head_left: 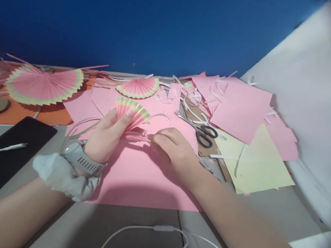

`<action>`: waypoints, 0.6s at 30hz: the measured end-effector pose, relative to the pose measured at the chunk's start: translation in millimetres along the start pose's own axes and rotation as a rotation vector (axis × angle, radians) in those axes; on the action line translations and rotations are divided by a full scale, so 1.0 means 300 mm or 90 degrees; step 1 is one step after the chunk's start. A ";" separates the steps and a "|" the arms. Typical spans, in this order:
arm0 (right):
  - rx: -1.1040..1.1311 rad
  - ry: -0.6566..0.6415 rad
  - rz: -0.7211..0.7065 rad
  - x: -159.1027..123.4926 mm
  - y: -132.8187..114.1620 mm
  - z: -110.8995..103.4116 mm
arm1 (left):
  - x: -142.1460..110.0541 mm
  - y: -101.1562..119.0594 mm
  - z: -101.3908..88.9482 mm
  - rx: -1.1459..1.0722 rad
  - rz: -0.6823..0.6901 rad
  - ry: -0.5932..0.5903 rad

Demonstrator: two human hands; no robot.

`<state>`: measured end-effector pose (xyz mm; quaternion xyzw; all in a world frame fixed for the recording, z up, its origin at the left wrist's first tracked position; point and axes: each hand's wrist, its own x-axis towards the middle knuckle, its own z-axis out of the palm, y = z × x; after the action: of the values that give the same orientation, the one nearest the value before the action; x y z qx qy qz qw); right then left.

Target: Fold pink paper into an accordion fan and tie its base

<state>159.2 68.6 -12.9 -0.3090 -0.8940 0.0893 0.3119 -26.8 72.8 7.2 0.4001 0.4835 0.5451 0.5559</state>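
Note:
My left hand is closed on a small pleated paper fan, pink with a pale yellow-green rim, its thumb pressed over the folds. My right hand pinches the far end of a narrow bundle of folded pink pleats, which reaches across from below the left hand and seems to belong to the same fan. The right fingertips partly hide that end. Both hands are over a large pink paper sheet. Just behind them lies a second pleated fan.
A larger pleated fan rests at left on orange paper. Black-handled scissors lie right of my hands, among paper strips. Pink sheets and pale yellow paper spread at right. A black phone-like slab is at left; a white cable crosses the front.

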 end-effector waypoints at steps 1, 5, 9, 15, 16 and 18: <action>-0.002 -0.012 -0.009 0.000 -0.002 0.001 | 0.004 0.001 -0.006 0.058 0.029 0.005; 0.027 -0.007 0.001 0.003 -0.004 -0.003 | 0.001 -0.001 -0.010 0.193 0.034 -0.113; 0.089 0.027 0.017 0.005 0.001 -0.019 | -0.011 -0.001 0.001 0.149 -0.068 -0.231; 0.103 0.066 0.061 0.001 0.001 -0.026 | -0.015 -0.017 0.003 0.099 -0.073 -0.247; 0.103 0.070 0.064 0.000 0.001 -0.024 | -0.016 -0.020 0.003 0.094 -0.076 -0.257; 0.107 0.076 0.064 0.000 0.003 -0.023 | -0.018 -0.022 0.004 0.094 -0.082 -0.274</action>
<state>163.7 69.0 -7.7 -0.3311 -0.8463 0.1612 0.3849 -23.8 67.0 1.6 0.5150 0.4170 0.3734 0.6492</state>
